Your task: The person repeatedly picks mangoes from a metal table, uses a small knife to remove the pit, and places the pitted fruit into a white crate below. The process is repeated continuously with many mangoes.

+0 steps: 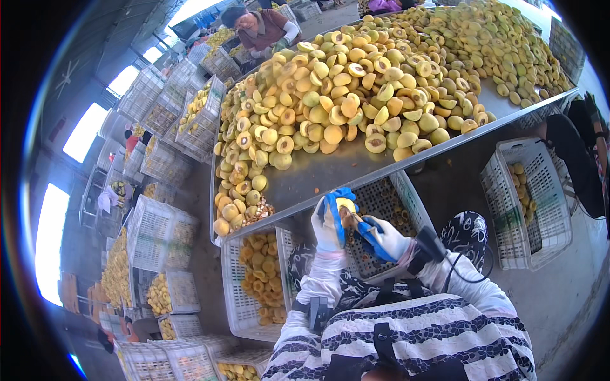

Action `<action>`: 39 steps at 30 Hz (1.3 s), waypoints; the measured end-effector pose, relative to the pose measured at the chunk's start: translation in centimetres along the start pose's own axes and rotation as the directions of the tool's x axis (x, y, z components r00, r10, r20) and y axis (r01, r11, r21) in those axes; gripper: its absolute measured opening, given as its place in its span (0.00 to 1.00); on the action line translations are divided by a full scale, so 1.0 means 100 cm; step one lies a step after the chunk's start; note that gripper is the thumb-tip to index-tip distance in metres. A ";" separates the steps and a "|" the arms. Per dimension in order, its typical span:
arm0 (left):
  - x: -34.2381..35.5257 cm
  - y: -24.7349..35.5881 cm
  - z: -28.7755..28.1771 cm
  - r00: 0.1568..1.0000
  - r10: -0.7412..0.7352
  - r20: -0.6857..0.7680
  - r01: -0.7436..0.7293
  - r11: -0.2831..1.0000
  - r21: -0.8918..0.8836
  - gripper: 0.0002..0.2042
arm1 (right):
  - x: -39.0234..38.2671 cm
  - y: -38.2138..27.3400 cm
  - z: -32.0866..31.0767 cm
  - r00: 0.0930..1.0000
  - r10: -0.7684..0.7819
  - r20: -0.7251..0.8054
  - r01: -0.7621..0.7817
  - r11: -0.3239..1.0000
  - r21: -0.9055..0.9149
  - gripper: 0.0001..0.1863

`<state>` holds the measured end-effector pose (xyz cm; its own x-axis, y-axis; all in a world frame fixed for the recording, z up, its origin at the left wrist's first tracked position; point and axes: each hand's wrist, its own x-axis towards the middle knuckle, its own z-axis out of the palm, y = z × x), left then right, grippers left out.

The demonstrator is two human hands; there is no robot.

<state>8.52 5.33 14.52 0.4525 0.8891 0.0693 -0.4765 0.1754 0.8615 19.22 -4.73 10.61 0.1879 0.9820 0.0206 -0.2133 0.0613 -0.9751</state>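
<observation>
Both my hands wear white gloves with blue palms, held together just past the near edge of the metal table (337, 174). Wrapped around a yellow peach half (345, 204) are the fingers of my left hand (329, 223). My right hand (386, 241) is closed against it from the right, gripping a small, brownish tool (353, 222) whose tip meets the fruit; its exact kind is hard to make out. Below my hands, a crate (412, 193) holds dark bits. Halved peaches (337, 114) are heaped across the table, many with pits showing.
Left of my legs stands a white crate (236, 301) of hollowed peach halves. Another crate (502, 209) with some fruit sits at right, near another person's dark-clothed leg (575, 165). A co-worker (270, 32) works at the table's far left. Stacked crates (159, 232) line the left.
</observation>
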 end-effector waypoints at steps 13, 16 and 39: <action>-0.002 -0.006 0.017 0.947 -0.265 -0.181 0.271 0.962 0.011 0.19 | -0.012 0.020 -0.008 0.989 0.073 0.130 -0.088 0.989 0.117 0.15; 0.002 -0.008 0.017 0.916 -0.325 -0.233 0.325 0.945 -0.040 0.19 | -0.012 0.023 -0.012 0.931 0.218 0.292 -0.325 0.859 0.396 0.17; 0.179 -0.065 0.021 0.973 0.145 0.179 -0.222 0.385 0.896 0.23 | 0.003 0.074 -0.055 0.757 0.647 -0.094 -0.200 0.367 0.909 0.21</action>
<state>21.33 19.17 11.21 0.5063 0.8147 0.2826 0.3912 -0.5090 0.7667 23.00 -4.95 2.13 0.0948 0.7659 -0.6359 -0.9869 -0.0115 -0.1609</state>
